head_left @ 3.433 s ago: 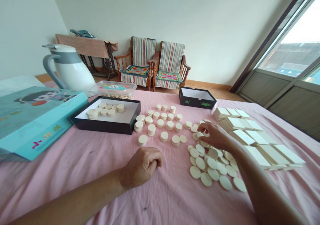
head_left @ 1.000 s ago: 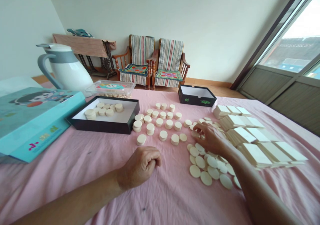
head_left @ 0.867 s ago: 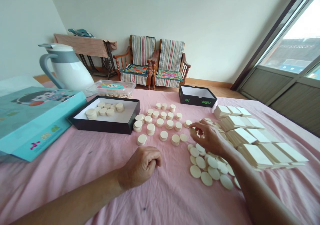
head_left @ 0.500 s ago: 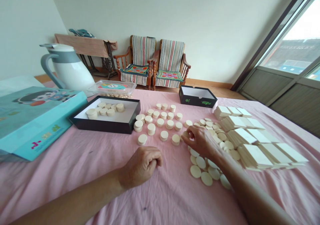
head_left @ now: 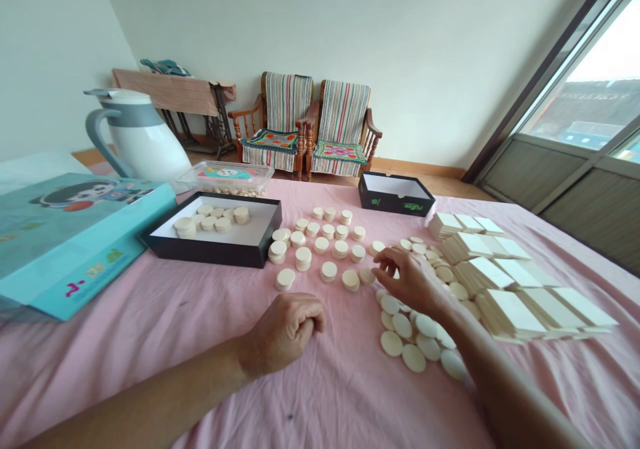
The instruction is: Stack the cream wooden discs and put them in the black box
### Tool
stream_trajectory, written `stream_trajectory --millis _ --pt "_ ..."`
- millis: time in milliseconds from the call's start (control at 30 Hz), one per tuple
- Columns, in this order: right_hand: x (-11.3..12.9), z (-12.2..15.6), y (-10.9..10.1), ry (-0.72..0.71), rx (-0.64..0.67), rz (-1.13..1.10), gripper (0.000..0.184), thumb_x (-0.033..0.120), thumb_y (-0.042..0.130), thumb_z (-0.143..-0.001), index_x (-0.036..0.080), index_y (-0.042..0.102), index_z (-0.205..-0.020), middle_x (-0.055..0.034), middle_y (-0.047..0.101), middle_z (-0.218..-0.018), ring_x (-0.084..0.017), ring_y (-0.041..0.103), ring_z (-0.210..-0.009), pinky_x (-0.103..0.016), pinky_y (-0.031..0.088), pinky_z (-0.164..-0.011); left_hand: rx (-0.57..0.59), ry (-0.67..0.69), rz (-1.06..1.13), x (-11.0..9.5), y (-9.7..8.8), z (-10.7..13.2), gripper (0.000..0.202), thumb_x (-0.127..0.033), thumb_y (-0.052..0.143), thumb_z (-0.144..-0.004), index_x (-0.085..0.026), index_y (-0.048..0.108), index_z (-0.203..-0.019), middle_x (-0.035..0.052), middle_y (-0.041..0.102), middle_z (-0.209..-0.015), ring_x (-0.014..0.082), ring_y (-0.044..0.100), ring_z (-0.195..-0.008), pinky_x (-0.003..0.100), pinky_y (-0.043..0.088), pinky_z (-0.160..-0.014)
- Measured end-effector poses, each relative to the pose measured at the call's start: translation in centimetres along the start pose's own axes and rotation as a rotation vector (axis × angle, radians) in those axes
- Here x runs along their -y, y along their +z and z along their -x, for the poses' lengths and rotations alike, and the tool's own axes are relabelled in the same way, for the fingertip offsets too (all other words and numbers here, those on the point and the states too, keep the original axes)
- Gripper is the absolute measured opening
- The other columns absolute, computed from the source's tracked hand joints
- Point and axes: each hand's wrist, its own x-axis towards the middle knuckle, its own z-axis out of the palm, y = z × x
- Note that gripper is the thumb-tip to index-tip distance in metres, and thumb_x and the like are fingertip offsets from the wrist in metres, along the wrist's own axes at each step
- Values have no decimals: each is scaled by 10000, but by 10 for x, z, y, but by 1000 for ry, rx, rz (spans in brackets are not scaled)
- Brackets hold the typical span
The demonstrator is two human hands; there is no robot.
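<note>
My left hand (head_left: 285,332) rests on the pink cloth in a loose fist, with nothing showing in it. My right hand (head_left: 407,276) hovers over the loose discs with fingers curved and slightly apart, and I see nothing between them. Just left of its fingertips stands a pale round wooden disc stack (head_left: 367,276), next to another short stack (head_left: 351,280). Several more small stacks of discs (head_left: 329,272) stand in uneven rows to the left. Loose discs (head_left: 402,325) lie spread below and behind my right hand, partly hidden by the hand and forearm.
A black box with white inside (head_left: 215,252) holds several disc stacks at left; another black box (head_left: 397,194) stands at the back. Stacked pale rectangular pieces (head_left: 515,312) line the right side. A turquoise box (head_left: 95,249), white jug (head_left: 145,142) and clear plastic tub (head_left: 225,177) stand left.
My right hand has moved slightly right and its fingers have parted, leaving a disc stack uncovered beside the nearest short stack. My left hand stays in place.
</note>
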Motion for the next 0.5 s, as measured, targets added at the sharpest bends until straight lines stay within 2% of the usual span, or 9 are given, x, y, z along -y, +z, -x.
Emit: stream_trajectory --millis 100,200,333,500 --pt "3 3 2 -65 93 -56 197 258 544 -762 187 569 -944 -29 619 -831 -139 561 -698 -253 418 -638 5 -5 -3 1 0 0 280 65 342 -617 -134 539 -608 -11 577 -592 79 533 -550 182 380 -551" --pt "5 4 7 -96 112 -27 266 193 531 -746 192 541 -1011 -48 607 -903 -162 562 -779 -270 423 -689 11 -6 -5 1 1 0 281 64 343 -624 -136 540 -609 -12 576 -593 81 534 -554 184 384 -554" --pt "6 2 13 -116 113 33 327 145 535 -707 190 526 -1031 -69 595 -947 -189 553 -838 -290 417 -726 10 -7 2 1 0 0 279 68 347 -624 -136 537 -611 -12 578 -594 82 534 -552 183 386 -554" --pt "1 0 15 -98 93 71 292 100 508 -682 175 532 -963 -70 595 -909 -192 549 -839 -286 405 -729 11 -10 -5 1 0 0 282 72 346 -624 -135 536 -609 -11 578 -593 81 533 -551 184 384 -555"
